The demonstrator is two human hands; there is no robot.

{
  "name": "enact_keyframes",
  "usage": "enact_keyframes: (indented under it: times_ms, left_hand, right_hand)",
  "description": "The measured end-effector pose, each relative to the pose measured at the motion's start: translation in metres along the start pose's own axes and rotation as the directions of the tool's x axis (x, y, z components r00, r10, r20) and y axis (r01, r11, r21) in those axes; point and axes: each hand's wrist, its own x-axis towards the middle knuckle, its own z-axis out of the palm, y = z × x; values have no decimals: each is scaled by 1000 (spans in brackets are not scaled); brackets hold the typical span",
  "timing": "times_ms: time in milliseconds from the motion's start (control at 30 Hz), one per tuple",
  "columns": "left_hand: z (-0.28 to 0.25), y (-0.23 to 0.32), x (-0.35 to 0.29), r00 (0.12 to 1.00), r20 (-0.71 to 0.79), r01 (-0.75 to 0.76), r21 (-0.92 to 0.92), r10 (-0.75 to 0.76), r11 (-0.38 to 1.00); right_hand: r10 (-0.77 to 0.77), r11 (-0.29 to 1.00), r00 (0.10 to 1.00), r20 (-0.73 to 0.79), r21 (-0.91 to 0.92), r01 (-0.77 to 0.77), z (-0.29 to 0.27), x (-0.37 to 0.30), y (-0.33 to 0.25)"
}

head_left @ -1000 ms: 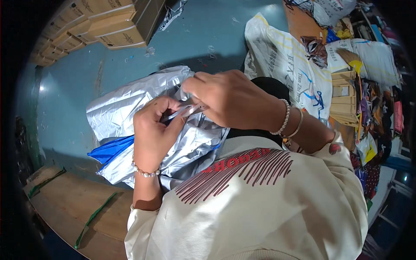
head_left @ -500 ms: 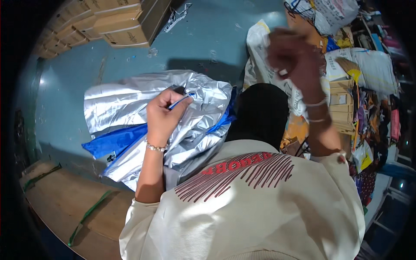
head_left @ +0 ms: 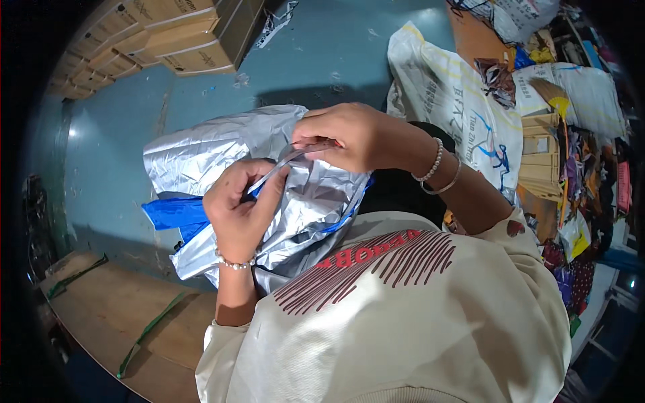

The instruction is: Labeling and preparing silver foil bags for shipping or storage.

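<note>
A crinkled silver sheet (head_left: 201, 158) with blue on its other face lies bunched in front of me, partly over my lap. My left hand (head_left: 235, 205) is closed, pinching the sheet's folded edge between thumb and fingers. From there a narrow pale strip (head_left: 277, 168) of that edge runs up to my right hand (head_left: 353, 134). That hand is closed on the strip's far end, knuckles up. Small reddish bits show at its fingers; whether they are nails or a small object I cannot tell. A blue part (head_left: 176, 213) of the sheet spreads to the left of my left hand.
Stacked cardboard boxes (head_left: 195, 47) stand at the far left. A white woven sack (head_left: 437, 80) lies just beyond my right arm. Farther right are a broom (head_left: 554, 101) and a heap of mixed goods. A brown board (head_left: 101, 316) with green straps is at the near left.
My right hand, raised and blurred at the right before, has come down and left to the sheet and closed on its edge. My left hand keeps its pinch and has shifted slightly nearer.
</note>
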Motion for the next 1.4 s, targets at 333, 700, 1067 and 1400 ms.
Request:
enact_keyframes:
  times_ms: [333, 700, 1067, 1400]
  left_hand:
    - [-5, -9, -19, 994, -68, -76, 185, 90, 980]
    - [-5, -7, -17, 985, -41, -157, 197, 168, 968]
    - [-6, -12, -20, 989, -52, -126, 175, 137, 976]
    - [-6, -11, -21, 992, -62, -101, 165, 113, 981]
  right_hand:
    - [177, 900, 976, -130, -380, -214, -27, -36, 32]
    - [-26, 997, 995, -99, -74, 19, 9, -3, -15]
    - [307, 656, 950, -50, 734, -174, -16, -21, 8]
    - [207, 961, 977, -44, -180, -211, -13, -16, -9]
